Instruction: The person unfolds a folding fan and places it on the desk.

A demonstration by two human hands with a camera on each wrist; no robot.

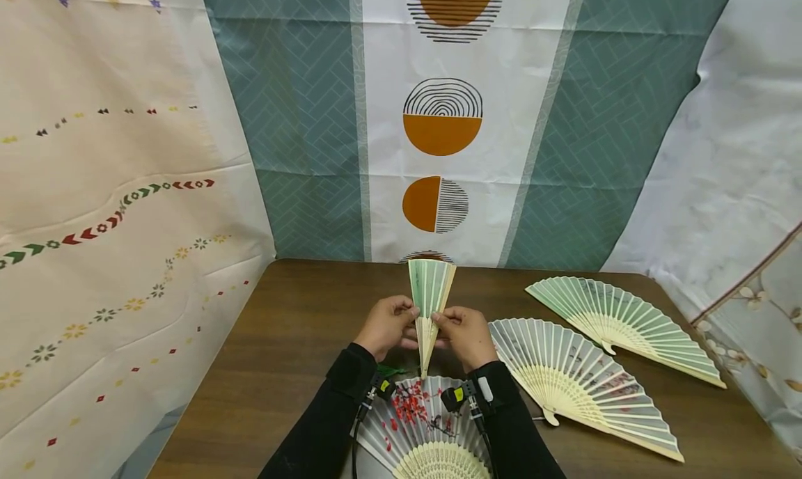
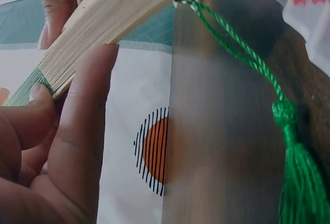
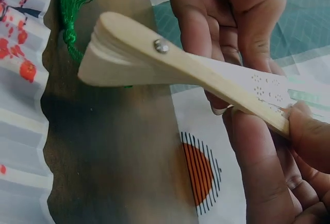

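Observation:
Both hands hold a green folding fan [image 1: 431,287] upright over the table, its leaf spread only a little. My left hand [image 1: 386,327] pinches the fan's left side between thumb and fingers where ribs meet leaf. On the other side my right hand [image 1: 465,336] pinches the outer rib the same way. In the right wrist view the wooden ribs [image 3: 206,77] show small punched holes and a metal rivet [image 3: 161,46] at the base. A green tassel [image 2: 299,172] hangs by a cord from the rivet end. Below the hands lies a spread white fan with red blossoms [image 1: 432,416].
To the right on the brown table [image 1: 282,367] lie two spread fans: a whitish one with a faint print [image 1: 583,374] and a green one [image 1: 633,319] behind it. Patterned cloths [image 1: 301,117] hang behind the table and at both sides.

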